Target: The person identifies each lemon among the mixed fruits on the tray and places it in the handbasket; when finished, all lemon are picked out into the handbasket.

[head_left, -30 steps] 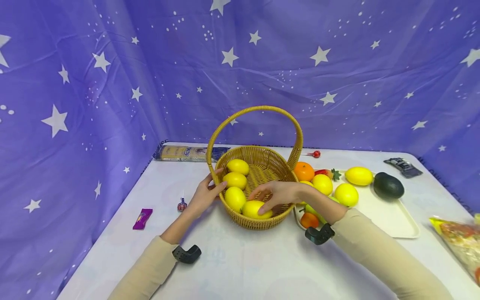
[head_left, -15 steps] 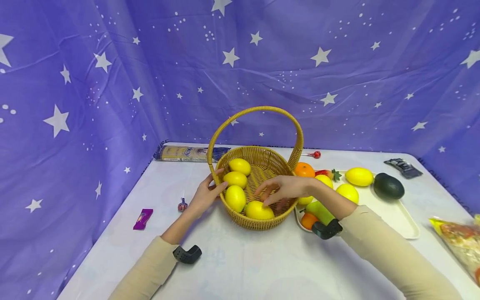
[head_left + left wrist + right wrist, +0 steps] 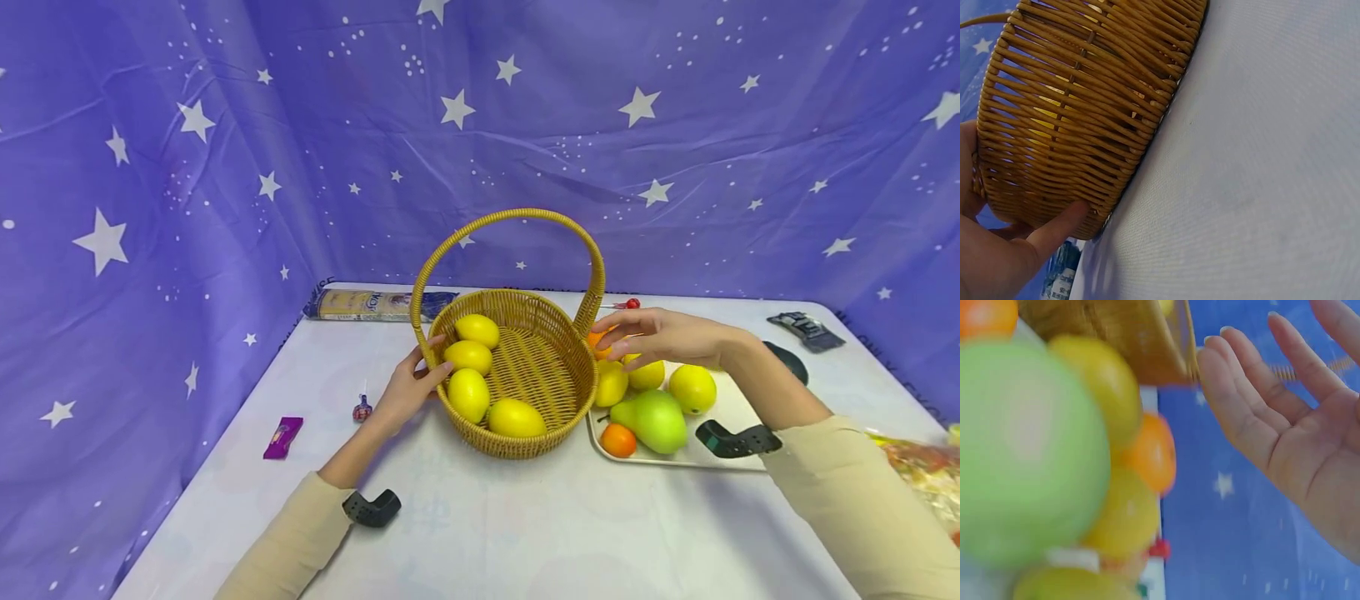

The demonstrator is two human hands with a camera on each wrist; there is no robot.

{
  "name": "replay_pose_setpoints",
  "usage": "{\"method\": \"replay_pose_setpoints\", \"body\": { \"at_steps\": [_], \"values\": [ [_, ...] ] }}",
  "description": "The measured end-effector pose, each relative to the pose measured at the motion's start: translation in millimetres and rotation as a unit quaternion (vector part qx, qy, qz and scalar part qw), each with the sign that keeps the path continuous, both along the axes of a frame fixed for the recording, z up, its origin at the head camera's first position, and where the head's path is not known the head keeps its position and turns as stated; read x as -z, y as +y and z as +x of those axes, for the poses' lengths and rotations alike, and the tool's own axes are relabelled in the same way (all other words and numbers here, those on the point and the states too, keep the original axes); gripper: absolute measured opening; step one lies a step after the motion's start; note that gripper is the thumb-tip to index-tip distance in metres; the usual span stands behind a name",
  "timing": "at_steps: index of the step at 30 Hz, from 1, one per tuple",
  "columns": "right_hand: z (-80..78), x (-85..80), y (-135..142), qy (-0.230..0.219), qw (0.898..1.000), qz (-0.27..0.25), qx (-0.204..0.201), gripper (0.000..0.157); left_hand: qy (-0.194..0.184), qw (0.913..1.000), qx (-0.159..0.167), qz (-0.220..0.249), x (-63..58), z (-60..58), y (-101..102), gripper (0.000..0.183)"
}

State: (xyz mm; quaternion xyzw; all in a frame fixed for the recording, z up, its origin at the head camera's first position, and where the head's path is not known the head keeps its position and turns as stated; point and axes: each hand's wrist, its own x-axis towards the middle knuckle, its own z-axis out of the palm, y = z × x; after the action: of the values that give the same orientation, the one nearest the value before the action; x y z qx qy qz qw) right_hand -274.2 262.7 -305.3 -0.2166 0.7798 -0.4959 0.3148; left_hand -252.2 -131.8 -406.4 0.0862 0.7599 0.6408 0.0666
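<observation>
A woven basket (image 3: 551, 375) with a tall arched handle stands mid-table and holds several lemons (image 3: 517, 418) along its left and front side. My left hand (image 3: 408, 390) grips the basket's left rim, the thumb over the edge; the left wrist view shows a finger (image 3: 1063, 228) against the outer weave. Above the fruit tray (image 3: 720, 454), just right of the basket, hovers my right hand (image 3: 667, 337), holding nothing, its fingers loosely extended. Below it lie a green pear (image 3: 656, 421), yellow lemons (image 3: 692, 389), a small orange fruit (image 3: 618, 440) and a partly covered orange (image 3: 1152, 453).
Behind the basket lies a long packet (image 3: 367, 305), with a red lollipop (image 3: 632, 303) farther right. A purple wrapped candy (image 3: 283, 437) and another lollipop (image 3: 362, 408) are at left. At right are a dark pouch (image 3: 806, 330), a dark avocado-like fruit (image 3: 787, 360) and a food bag (image 3: 922, 479).
My right hand has let go of the front lemon in the basket, lifted out and moved right over the tray. My left hand has stayed on the rim.
</observation>
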Motion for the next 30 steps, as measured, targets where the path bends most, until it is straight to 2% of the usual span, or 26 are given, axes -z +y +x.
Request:
{"method": "replay_pose_setpoints", "body": {
  "at_steps": [4,10,14,22,30],
  "values": [
    [-1.0,4.3,33,0.019,0.999,0.006,0.038,0.052,0.0,1.0,0.0,0.0,-0.3,0.6,0,0.057],
    [0.9,19.7,72,0.049,0.994,0.041,0.089,0.045,-0.007,1.0,0.003,-0.001,-1.4,0.2,-1,0.058],
    [4.1,30.2,89,0.036,0.991,0.048,0.118,0.048,-0.013,0.9999,0.008,0.004,0.2,-1.9,-1,0.059],
    [12.8,40.7,106,0.082,0.987,0.083,0.114,0.051,-0.005,1.0,0.005,0.002,-0.7,0.0,0,0.057],
    [18.0,47.2,115,0.075,0.986,0.123,0.083,0.055,0.003,1.0,0.008,0.001,0.1,0.9,0,0.057]
  ]
}}
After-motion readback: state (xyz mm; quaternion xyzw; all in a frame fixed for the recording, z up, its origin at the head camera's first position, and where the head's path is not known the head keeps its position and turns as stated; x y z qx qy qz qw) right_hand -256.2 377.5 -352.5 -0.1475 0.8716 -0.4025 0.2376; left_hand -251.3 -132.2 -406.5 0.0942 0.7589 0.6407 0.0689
